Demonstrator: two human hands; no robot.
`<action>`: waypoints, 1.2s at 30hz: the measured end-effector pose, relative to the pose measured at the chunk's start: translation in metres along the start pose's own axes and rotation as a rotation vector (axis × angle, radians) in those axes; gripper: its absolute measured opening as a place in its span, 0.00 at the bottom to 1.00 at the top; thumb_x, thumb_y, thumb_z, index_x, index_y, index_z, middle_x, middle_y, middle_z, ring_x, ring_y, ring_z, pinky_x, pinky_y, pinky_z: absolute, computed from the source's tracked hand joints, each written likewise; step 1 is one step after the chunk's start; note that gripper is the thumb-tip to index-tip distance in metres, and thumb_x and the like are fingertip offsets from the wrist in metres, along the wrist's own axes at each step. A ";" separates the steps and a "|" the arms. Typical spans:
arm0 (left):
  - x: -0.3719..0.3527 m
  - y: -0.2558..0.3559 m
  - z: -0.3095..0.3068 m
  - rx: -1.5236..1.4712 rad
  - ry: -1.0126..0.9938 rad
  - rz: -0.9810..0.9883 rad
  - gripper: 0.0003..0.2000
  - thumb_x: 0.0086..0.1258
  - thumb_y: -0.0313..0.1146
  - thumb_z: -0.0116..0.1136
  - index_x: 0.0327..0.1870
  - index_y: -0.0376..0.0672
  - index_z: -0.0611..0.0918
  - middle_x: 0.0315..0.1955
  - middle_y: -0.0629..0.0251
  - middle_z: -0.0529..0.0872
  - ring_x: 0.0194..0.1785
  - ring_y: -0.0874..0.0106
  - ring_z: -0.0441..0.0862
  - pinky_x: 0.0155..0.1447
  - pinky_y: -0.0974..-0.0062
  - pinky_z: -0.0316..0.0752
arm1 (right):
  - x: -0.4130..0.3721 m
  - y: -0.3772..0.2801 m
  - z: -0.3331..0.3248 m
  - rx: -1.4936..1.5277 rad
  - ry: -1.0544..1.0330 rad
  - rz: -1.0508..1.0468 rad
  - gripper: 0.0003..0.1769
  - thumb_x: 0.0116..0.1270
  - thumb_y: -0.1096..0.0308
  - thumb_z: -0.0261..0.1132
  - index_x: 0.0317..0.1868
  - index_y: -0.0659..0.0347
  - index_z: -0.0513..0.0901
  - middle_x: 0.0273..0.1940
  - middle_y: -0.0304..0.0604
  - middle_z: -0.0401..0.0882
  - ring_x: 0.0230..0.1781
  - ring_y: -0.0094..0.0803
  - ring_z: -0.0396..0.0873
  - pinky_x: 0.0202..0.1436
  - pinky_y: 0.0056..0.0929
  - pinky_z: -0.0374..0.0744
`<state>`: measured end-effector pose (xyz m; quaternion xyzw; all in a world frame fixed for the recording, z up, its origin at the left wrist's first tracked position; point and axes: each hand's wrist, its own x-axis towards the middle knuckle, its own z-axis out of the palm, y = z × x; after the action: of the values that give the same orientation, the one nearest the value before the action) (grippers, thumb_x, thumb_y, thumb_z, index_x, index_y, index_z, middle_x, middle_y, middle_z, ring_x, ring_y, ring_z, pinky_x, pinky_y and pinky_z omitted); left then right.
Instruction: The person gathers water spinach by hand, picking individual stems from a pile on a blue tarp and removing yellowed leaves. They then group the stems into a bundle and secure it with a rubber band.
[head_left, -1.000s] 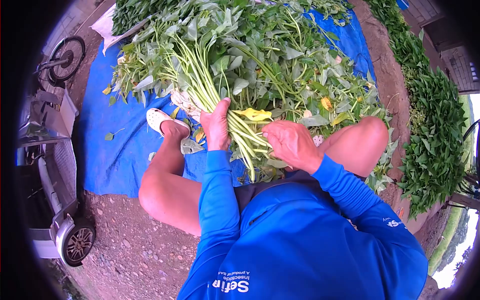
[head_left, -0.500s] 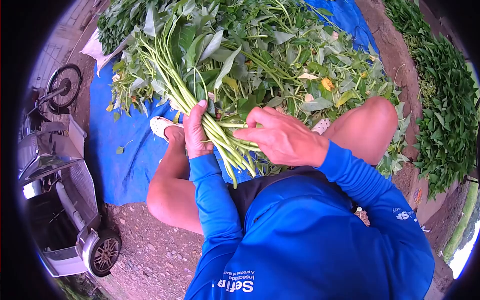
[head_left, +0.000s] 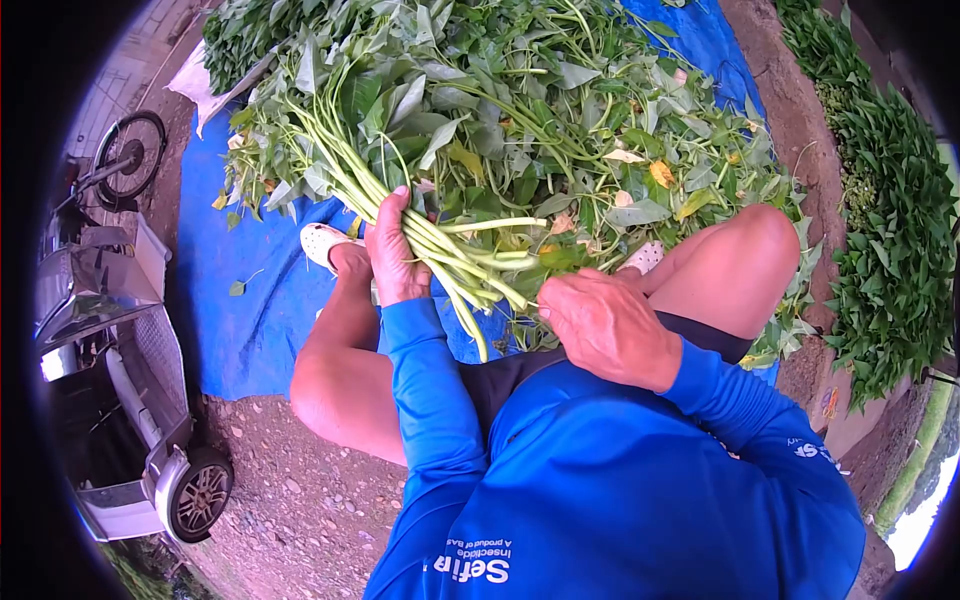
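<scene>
The left hand (head_left: 395, 250) is held up in front of the body, its back towards the camera and its fingers wrapped tightly round a bunch of green stems (head_left: 440, 250). Its wrist is straight. The forearm, in a blue sleeve (head_left: 425, 370), runs almost straight up from the lap, with the elbow tucked close to the left thigh. The right hand (head_left: 605, 320) sits lower and just to the right, back upward, knuckles turned towards the cut ends of the bunch. Its fingers are curled under and hidden, so its grip cannot be made out. The right forearm comes in from the side, elbow bent out wide.
</scene>
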<state>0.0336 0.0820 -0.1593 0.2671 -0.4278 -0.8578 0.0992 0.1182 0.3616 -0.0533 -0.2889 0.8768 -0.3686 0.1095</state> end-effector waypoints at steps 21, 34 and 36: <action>-0.008 0.027 -0.015 -0.106 0.040 -0.028 0.10 0.77 0.32 0.71 0.50 0.36 0.88 0.40 0.63 0.93 0.37 0.72 0.89 0.42 0.74 0.88 | 0.052 0.024 0.000 0.267 -0.404 0.245 0.19 0.75 0.53 0.73 0.42 0.63 0.82 0.35 0.54 0.87 0.42 0.57 0.87 0.47 0.57 0.80; -0.015 0.039 -0.011 0.031 0.123 0.036 0.08 0.76 0.33 0.72 0.46 0.38 0.87 0.35 0.64 0.91 0.32 0.72 0.88 0.38 0.75 0.87 | 0.145 0.261 0.038 -0.075 0.170 0.644 0.17 0.69 0.66 0.66 0.53 0.60 0.94 0.55 0.62 0.91 0.59 0.60 0.88 0.68 0.51 0.84; -0.014 0.036 -0.007 0.043 0.171 0.047 0.10 0.75 0.33 0.72 0.49 0.37 0.87 0.39 0.63 0.92 0.33 0.72 0.88 0.39 0.76 0.87 | 0.160 0.269 0.052 -0.115 0.259 0.636 0.17 0.70 0.63 0.70 0.55 0.58 0.94 0.58 0.62 0.89 0.62 0.57 0.87 0.70 0.50 0.82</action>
<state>0.0475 0.0601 -0.1290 0.3314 -0.4421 -0.8199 0.1500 -0.1045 0.3882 -0.2775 0.0423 0.9489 -0.2996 0.0901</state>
